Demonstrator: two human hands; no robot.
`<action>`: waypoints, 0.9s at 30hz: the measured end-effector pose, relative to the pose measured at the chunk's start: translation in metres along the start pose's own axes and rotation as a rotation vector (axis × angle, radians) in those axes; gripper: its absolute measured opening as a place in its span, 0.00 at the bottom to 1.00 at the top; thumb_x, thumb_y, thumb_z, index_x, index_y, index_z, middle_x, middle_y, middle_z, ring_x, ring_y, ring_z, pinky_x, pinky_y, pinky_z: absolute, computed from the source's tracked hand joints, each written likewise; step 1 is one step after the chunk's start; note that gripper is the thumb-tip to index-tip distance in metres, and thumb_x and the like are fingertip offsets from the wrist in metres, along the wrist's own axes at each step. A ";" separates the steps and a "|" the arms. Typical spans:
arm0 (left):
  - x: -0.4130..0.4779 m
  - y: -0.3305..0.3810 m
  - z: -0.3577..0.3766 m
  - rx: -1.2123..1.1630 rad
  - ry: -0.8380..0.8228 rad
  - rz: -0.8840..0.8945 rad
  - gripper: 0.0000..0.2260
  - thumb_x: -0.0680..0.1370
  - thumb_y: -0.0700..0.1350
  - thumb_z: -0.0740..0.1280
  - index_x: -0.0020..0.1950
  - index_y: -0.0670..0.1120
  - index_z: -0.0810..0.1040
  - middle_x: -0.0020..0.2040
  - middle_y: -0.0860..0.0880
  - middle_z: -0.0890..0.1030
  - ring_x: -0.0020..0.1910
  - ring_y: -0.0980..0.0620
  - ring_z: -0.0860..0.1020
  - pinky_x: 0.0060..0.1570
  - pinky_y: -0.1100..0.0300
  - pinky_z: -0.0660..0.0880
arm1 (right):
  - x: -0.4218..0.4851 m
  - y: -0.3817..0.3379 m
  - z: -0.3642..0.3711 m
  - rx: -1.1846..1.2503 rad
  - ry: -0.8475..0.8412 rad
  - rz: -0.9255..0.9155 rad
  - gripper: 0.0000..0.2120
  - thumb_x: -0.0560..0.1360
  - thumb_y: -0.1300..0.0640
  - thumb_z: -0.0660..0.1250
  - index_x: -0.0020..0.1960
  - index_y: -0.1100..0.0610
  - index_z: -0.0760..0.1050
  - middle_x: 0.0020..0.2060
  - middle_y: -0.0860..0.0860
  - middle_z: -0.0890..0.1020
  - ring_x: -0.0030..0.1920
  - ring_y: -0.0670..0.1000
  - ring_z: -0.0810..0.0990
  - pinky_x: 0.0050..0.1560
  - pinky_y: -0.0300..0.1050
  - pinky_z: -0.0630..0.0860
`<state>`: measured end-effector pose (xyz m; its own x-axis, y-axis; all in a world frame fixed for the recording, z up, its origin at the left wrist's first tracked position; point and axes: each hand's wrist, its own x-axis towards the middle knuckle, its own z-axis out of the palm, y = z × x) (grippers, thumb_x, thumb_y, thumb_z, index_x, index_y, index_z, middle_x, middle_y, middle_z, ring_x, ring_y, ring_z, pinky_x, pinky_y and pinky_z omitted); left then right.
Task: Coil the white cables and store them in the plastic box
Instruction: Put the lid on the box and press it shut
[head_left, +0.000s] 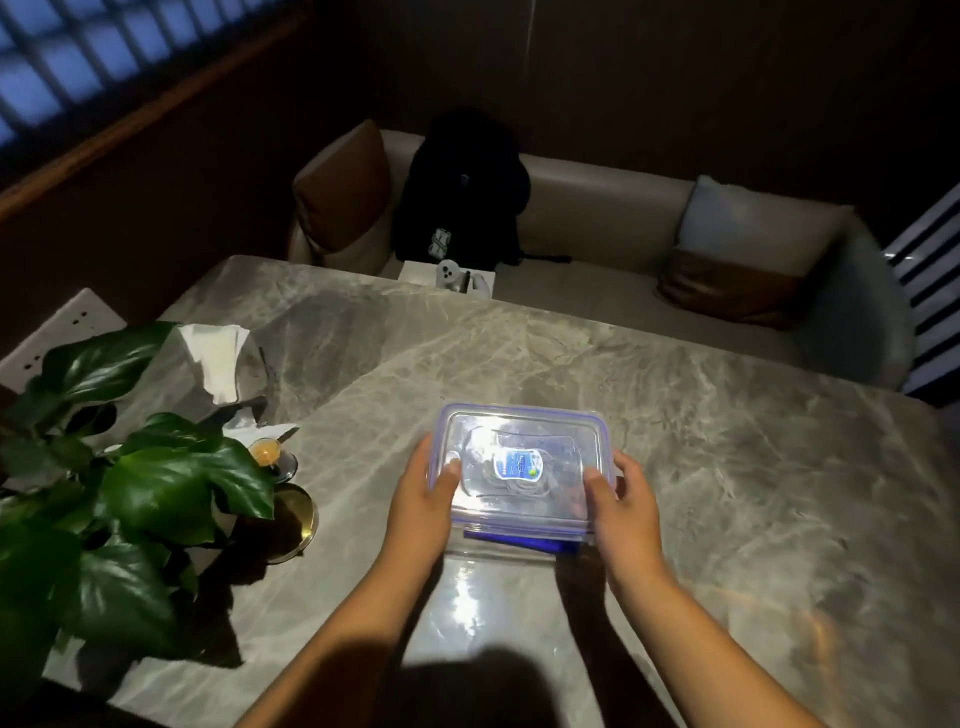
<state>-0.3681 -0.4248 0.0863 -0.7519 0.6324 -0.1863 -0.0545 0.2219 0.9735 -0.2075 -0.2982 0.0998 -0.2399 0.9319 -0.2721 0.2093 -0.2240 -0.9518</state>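
Dim room, lit mostly from above the grey veined marble table (701, 467). Clear rectangular plastic box (524, 426) sits near the middle of the table, close to the person's edge, its blue-edged lid on. Blue-and-white oval label (518, 464) in the centre of the lid; glare on the plastic around it. White cables (496, 482) show faintly through the lid as a looped bundle inside the box; details unclear. Blue latch flap (519, 541) on the near long side sticks out, not folded up.

Left hand (423, 501) grips the box's left short end, thumb lying on top of the lid, fingers wrapped down the side. Right hand (623, 499) grips the right end the same way.

Leafy green potted plant (156, 483) stands at the table's left edge, with a grey tissue holder with white tissue (218, 364) behind it. Beige sofa (597, 208) beyond the far edge carries a black backpack (462, 192).
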 end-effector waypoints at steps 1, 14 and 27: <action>0.004 -0.004 0.006 0.008 -0.012 -0.007 0.18 0.79 0.48 0.63 0.69 0.53 0.73 0.62 0.54 0.81 0.62 0.55 0.78 0.66 0.47 0.73 | 0.003 0.004 -0.003 -0.032 0.021 -0.005 0.13 0.79 0.61 0.65 0.63 0.55 0.75 0.52 0.57 0.84 0.51 0.57 0.84 0.55 0.53 0.79; 0.038 -0.047 0.047 0.187 -0.073 -0.167 0.24 0.80 0.54 0.60 0.76 0.51 0.64 0.73 0.49 0.71 0.72 0.49 0.69 0.72 0.46 0.66 | 0.036 0.053 -0.009 -0.089 0.055 0.143 0.14 0.79 0.61 0.60 0.58 0.48 0.79 0.51 0.52 0.85 0.53 0.56 0.83 0.59 0.61 0.79; 0.055 -0.079 0.048 0.213 -0.082 -0.264 0.26 0.79 0.57 0.60 0.76 0.52 0.63 0.73 0.47 0.71 0.71 0.47 0.71 0.70 0.44 0.69 | 0.049 0.063 -0.003 -0.210 0.010 0.175 0.16 0.79 0.65 0.59 0.62 0.55 0.77 0.51 0.53 0.84 0.54 0.55 0.82 0.58 0.51 0.78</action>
<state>-0.3739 -0.3718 -0.0074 -0.6743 0.5880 -0.4467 -0.0957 0.5303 0.8424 -0.2037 -0.2656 0.0268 -0.1739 0.8873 -0.4272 0.4394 -0.3183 -0.8400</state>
